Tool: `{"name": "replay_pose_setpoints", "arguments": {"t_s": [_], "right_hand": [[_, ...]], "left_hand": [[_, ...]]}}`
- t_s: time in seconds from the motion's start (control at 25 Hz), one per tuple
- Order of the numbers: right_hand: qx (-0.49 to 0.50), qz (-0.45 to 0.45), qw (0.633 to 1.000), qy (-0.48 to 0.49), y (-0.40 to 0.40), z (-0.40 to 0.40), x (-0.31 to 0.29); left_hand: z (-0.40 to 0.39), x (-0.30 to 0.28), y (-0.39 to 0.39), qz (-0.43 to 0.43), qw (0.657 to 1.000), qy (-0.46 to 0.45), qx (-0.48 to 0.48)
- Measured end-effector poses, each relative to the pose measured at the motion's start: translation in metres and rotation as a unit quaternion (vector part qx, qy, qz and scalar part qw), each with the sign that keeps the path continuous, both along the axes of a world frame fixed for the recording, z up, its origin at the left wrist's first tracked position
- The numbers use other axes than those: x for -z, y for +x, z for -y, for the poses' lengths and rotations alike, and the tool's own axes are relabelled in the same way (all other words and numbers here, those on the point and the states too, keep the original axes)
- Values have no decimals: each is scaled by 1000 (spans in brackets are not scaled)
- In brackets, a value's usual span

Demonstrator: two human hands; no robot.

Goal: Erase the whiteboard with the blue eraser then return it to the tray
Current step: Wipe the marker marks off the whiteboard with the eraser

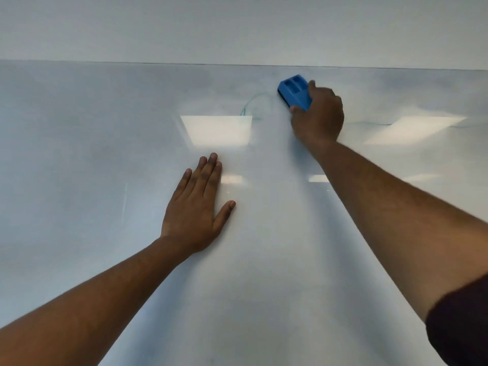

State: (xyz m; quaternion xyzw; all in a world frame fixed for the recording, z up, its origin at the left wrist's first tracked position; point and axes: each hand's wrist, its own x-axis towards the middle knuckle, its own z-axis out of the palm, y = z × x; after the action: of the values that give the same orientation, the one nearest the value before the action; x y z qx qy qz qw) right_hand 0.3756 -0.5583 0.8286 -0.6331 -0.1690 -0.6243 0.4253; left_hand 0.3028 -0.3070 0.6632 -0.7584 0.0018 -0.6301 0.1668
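Gripping the eraser [295,94] in the right hand [318,116], fingers [295,109] curled round its near end, thumb up its right side, dark pad pressed to the whiteboard [105,143]. Sits far and right of centre, just short of the board's far edge [158,62], a thin dark line running left to right; above it only plain wall [237,25]. Little room left beyond the eraser on the far side; wide bare board to the left, right and near.

Resting flat on the board nearer and left of centre, the left hand [196,207], fingers straight and close together, thumb spread to the right, holding nothing. Well apart from the right hand.

Faint teal marks [252,101] just left of the eraser, curving down toward a bright ceiling-light reflection [217,130]; another thin teal line [369,123] right of the right hand, partly lost in a second reflection [414,129]. Hard to make out what was drawn.

Covered by the hand: the eraser's near end. Cut off by the frame: both forearms, and a dark sleeve [464,320] at the near right corner. No tray in view; near, left and right edges of the board out of frame.
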Motion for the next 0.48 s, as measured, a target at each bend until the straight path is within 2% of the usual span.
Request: {"name": "replay_pose_setpoints", "arguments": {"t_s": [0.04, 0.08, 0.16, 0.2, 0.24, 0.32, 0.36, 0.4, 0.44, 0.48], "right_hand": [[6, -6, 1000, 13, -8, -14, -7], [20, 26, 999, -14, -18, -36, -4], [25, 107, 980, -164, -29, -82, 24], [28, 135, 968, -209, -25, -85, 28], [35, 139, 967, -213, -22, -75, 19], [19, 56, 995, -79, -14, -46, -15], [12, 15, 1000, -11, -17, -43, -23], [21, 6, 1000, 16, -21, -50, -22], [40, 45, 998, -14, -27, -66, -13], [43, 101, 989, -97, -33, -89, 4]], "left_hand": [[-3, 0, -1, -1, 1000, 1, -4], [-5, 1, -1, 0, 1000, -1, -5], [-7, 3, -1, 3, 1000, -6, -4], [-7, 5, 0, 3, 1000, -8, -2], [-8, 6, 1, 5, 1000, -4, 4], [-10, 8, 2, 14, 1000, 1, 12], [-11, 8, 3, 18, 1000, 2, 14], [-11, 8, 3, 20, 1000, 1, 16], [-10, 7, 4, 20, 1000, 0, 16], [-10, 7, 3, 17, 1000, -3, 16]]}}
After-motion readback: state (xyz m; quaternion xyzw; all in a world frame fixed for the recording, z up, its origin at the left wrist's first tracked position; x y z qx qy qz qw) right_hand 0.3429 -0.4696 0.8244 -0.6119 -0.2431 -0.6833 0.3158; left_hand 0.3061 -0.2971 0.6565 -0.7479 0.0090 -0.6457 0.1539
